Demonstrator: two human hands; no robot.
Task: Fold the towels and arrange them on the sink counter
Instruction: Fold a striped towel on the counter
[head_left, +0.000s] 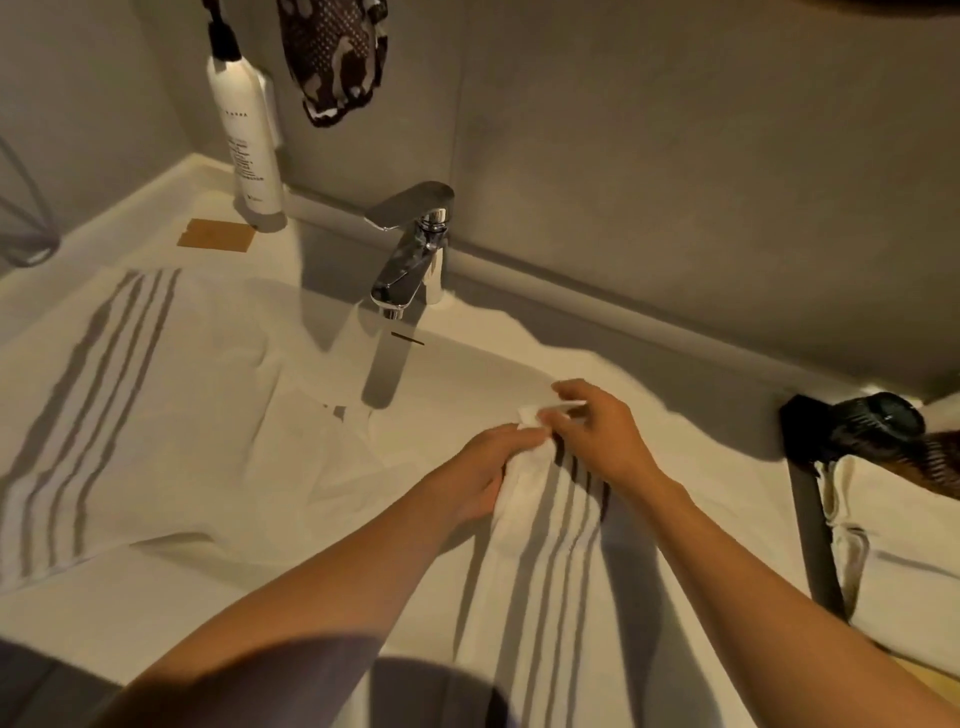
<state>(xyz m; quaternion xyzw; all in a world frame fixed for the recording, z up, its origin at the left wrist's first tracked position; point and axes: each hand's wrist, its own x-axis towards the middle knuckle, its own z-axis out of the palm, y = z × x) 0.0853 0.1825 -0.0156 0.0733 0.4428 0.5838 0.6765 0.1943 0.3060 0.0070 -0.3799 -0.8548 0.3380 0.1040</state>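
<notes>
A white towel with grey stripes (156, 395) lies spread over the sink counter (218, 197) and the basin, its striped end at the left. Its other striped end (540, 551) is bunched up in front of me and hangs toward the front edge. My left hand (483, 467) grips this bunched end from the left. My right hand (592, 426) pinches the towel's white corner just above the left hand's fingers. Both hands meet right of the basin's middle.
A chrome faucet (410, 249) stands behind the basin. A white pump bottle (249, 135) and a brown card (215, 236) are at the back left. A patterned cloth (332, 57) hangs on the wall. A black hair dryer (862, 426) and white fabric (909, 525) are at right.
</notes>
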